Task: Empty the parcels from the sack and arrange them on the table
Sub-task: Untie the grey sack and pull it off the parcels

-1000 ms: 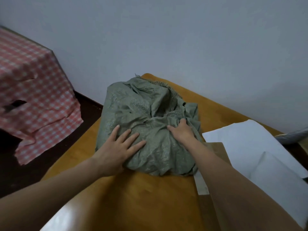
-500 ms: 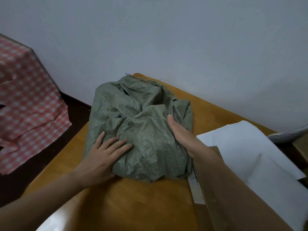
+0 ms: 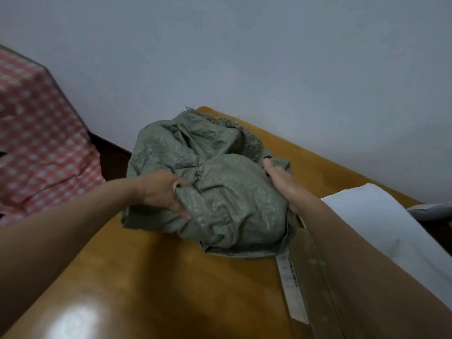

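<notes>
Though crumpled and bulging, the grey-green woven sack (image 3: 220,187) sits on the far part of the bench (image 3: 171,277), with its frayed mouth on the side turned toward the wall. The left hand (image 3: 161,192) grips the sack's left flank. Its fingers (image 3: 176,189) are curled into a bunched fold of the weave, with the thumb pressed under it. The right hand (image 3: 281,184) lies edge-on against the sack's right flank. Its fingers (image 3: 270,168) are straight and close together, and their tips reach a loose flap of the fabric; whether any hook behind it cannot be told.

Beneath the sack the bench is glossy orange-brown wood with a rounded far corner, and a pale glare lies on the end nearest the camera. Just right of the sack's near corner lies a flat brown parcel (image 3: 310,265), partly under the right forearm. A long white label strip (image 3: 291,289) runs along the edge that faces the sack. Further right of the sack lies a white parcel (image 3: 381,216), and past it a grey object (image 3: 433,211) is too cut off to identify.

Left of the sack, off the bench, a red-and-white checked cloth (image 3: 44,148) drapes over something boxy. Dark skirting (image 3: 110,152) runs between the cloth and the sack, and behind them rises a plain pale wall (image 3: 244,57).
</notes>
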